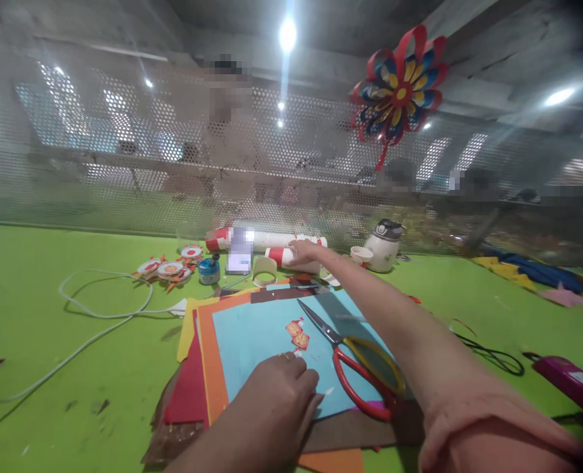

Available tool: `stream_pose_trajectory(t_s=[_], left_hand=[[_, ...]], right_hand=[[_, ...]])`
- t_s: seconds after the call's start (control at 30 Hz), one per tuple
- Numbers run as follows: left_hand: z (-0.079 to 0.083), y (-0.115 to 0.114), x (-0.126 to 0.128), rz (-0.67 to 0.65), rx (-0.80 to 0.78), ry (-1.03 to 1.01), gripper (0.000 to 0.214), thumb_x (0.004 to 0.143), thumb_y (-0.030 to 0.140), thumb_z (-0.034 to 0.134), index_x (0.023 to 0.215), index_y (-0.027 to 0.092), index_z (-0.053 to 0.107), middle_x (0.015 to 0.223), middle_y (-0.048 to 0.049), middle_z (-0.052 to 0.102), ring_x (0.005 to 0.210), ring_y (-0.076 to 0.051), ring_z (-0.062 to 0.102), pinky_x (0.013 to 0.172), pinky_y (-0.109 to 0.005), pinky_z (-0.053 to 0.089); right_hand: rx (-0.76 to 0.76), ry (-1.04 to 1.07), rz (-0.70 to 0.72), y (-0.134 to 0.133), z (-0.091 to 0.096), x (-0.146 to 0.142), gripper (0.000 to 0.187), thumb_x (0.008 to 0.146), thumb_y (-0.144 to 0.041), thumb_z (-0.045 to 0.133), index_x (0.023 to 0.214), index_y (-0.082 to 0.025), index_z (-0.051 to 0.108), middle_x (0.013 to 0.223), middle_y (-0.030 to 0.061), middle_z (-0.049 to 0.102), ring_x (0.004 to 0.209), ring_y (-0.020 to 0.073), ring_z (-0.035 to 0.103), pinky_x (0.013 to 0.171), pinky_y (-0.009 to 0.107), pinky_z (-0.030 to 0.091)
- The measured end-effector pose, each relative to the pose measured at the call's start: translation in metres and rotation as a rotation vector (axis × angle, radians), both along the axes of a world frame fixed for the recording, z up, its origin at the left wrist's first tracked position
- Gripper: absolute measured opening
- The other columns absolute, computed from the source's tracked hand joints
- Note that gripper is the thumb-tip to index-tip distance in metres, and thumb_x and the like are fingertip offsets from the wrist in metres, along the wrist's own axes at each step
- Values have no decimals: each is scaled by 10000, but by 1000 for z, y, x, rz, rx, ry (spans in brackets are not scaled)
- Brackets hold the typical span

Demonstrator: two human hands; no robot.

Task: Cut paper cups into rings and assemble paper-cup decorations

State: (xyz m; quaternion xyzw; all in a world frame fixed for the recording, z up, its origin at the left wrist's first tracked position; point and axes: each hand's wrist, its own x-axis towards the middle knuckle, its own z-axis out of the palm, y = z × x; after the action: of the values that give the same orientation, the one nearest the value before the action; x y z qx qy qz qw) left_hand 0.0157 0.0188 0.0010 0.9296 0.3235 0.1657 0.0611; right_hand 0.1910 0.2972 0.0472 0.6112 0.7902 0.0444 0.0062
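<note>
My left hand (pixel 276 394) rests near the front edge of a light blue foam sheet (pixel 256 335), fingers curled together, with nothing visible in them. My right hand (pixel 305 251) reaches far across the table, fingers laid over a white and red roll (pixel 291 258). A longer white and red tube (pixel 266 239) lies just behind it. Red and yellow handled scissors (pixel 355 358) lie on the blue sheet beside my right forearm. Two small red and yellow cut-outs (pixel 297 334) sit on the sheet ahead of my left hand.
Coloured foam sheets (pixel 202 355) are stacked under the blue one on a green table (pixel 49 407). Nearby are a phone (pixel 239 257), a tape ring (pixel 264 270), a blue jar (pixel 209 269), paper rosettes (pixel 167 268), a white cable (pixel 98 315), a white jug (pixel 384 246), a pink tool (pixel 567 380) and a hanging pinwheel (pixel 399 89).
</note>
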Motion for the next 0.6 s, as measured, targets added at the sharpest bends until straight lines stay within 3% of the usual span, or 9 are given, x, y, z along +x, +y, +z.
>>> stream_pose_trajectory(t_s=[0.27, 0.43, 0.53, 0.6], left_hand=[[1, 1, 2, 21, -28, 11, 221, 913, 279, 399, 798, 189, 564, 802, -60, 615, 739, -212, 557, 626, -342, 407], [2, 2, -3, 58, -94, -84, 205, 898, 273, 435, 838, 192, 613, 840, -63, 637, 791, -212, 577, 661, -336, 443], [17, 12, -12, 79, -148, -256, 196, 883, 266, 475, 945, 199, 649, 906, -58, 671, 837, -197, 598, 712, -324, 462], [36, 33, -18, 102, -182, -370, 212, 890, 287, 473, 923, 203, 664, 914, -43, 688, 820, -170, 607, 734, -302, 467]], right_hand=[[25, -46, 22, -10, -15, -25, 317, 910, -308, 552, 1192, -164, 546, 1197, 88, 573, 1002, 213, 598, 836, 421, 514], [5, -16, 53, -16, -13, -28, 316, 909, -306, 554, 1191, -165, 546, 1191, 87, 576, 994, 211, 601, 828, 416, 518], [-12, 11, 91, -18, -11, -22, 308, 910, -306, 553, 1184, -166, 550, 1184, 85, 580, 986, 207, 604, 822, 408, 520], [-6, 34, 106, -18, -10, -18, 311, 909, -306, 554, 1186, -164, 549, 1187, 86, 578, 989, 209, 603, 824, 410, 519]])
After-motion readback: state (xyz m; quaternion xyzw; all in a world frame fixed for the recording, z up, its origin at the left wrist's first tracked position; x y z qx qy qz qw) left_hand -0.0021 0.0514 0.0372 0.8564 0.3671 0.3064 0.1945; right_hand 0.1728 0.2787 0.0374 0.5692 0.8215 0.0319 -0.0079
